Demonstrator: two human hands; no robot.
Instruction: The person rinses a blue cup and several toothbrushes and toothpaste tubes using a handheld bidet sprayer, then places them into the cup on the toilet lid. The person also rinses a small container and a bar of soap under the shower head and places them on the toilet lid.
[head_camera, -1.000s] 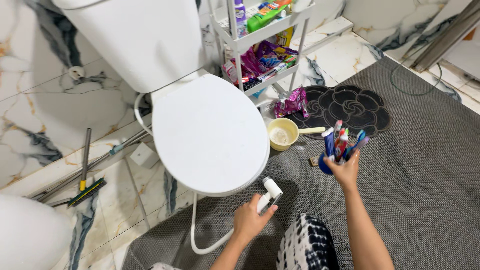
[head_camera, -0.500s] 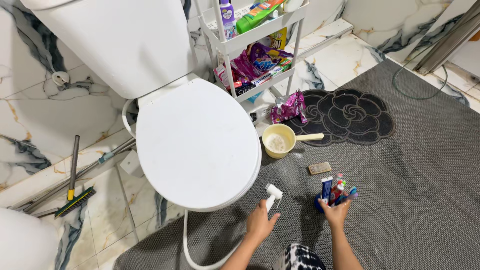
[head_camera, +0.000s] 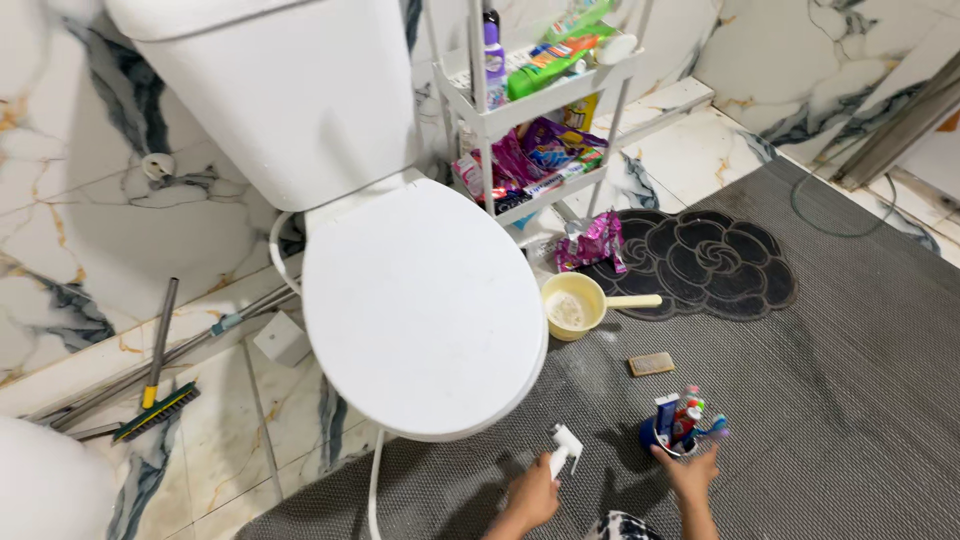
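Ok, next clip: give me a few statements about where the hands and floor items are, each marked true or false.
1. The left hand holds the white spray nozzle. True.
2. The toilet lid is up. False: it is closed.
3. The right hand grips a cup of toothbrushes at the mat. True.
4. The yellow scoop sits on the white rack. False: it lies on the floor beside the toilet.
5. A long-handled brush lies on the tiles. True.
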